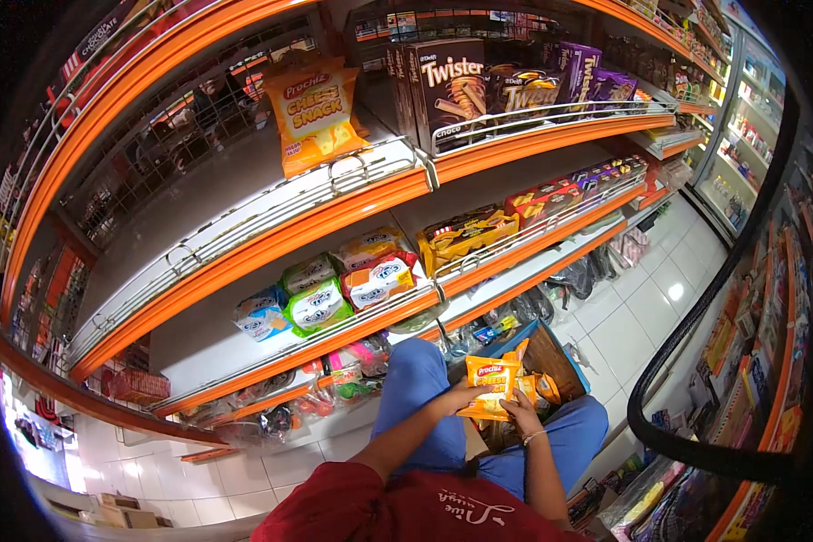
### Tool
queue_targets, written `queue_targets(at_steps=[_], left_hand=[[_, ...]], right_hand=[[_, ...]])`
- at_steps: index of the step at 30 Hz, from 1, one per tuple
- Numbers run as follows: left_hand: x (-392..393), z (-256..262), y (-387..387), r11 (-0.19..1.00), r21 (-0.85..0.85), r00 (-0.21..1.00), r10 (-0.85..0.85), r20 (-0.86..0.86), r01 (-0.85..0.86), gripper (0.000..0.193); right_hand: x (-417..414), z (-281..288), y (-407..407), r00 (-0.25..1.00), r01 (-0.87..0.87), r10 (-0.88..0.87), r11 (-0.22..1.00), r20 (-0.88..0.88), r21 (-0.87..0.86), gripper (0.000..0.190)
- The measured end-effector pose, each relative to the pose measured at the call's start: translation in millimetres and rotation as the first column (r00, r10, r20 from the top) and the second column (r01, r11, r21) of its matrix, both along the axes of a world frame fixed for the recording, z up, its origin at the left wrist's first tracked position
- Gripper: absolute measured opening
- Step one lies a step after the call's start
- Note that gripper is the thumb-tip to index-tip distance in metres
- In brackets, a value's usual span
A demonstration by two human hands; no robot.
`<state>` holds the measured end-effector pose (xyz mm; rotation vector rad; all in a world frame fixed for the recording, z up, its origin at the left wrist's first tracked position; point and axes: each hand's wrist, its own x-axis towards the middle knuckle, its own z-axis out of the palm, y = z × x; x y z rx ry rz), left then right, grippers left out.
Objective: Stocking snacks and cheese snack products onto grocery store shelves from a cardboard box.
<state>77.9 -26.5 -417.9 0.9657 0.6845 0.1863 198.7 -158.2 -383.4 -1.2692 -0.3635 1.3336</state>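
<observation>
Both of my hands hold one orange Prochiz cheese snack packet (486,372) over my lap. My left hand (462,397) grips its left edge, and my right hand (520,412) has its lower right side. Just beyond my hands, between my knees, stands a box with blue edges and a brown inner wall (561,362). More orange packets (546,389) lie inside it, partly hidden by my hands and the held packet. On the shelf above, at the left, another Prochiz cheese snack packet (315,115) stands upright near the wire rail, with a bit of orange packaging showing behind it.
Orange-edged shelves (264,240) with wire rails rise before me. Twister boxes (450,88) stand to the upper right. Wrapped Guriz-like biscuit packs (320,306) and yellow packs (467,234) fill part of the lower shelf. Plastic bags (576,274) lie beneath. A black strap-like loop (677,339) crosses the right.
</observation>
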Motion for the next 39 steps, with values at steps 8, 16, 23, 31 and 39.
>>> queue_targets(at_steps=[8,16,23,31,39], left_hand=[[-1,6,-1,0.999,-0.014,0.998,-0.051,0.028,0.051,0.036],[-1,-1,-1,0.998,0.068,1.0,-0.008,-0.016,0.009,0.045],[-2,3,-1,0.999,0.044,1.0,-0.03,0.005,0.03,0.039],[-4,22,-4,0.997,0.073,0.999,-0.036,-0.03,0.038,0.043],[-5,40,-5,0.998,0.062,0.997,0.017,-0.08,-0.012,0.048]], right_hand=[[1,-3,-1,1.0,0.016,-0.015,0.999,-0.027,0.038,0.042],[3,-15,-1,1.0,0.012,-0.012,1.0,-0.019,0.001,0.041],[3,-13,-1,1.0,-0.014,0.014,0.999,-0.006,0.029,0.039],[1,0,-2,0.999,-0.016,0.017,1.0,0.045,-0.025,0.043],[0,6,-1,1.0,-0.02,0.021,0.999,0.008,-0.034,0.043]])
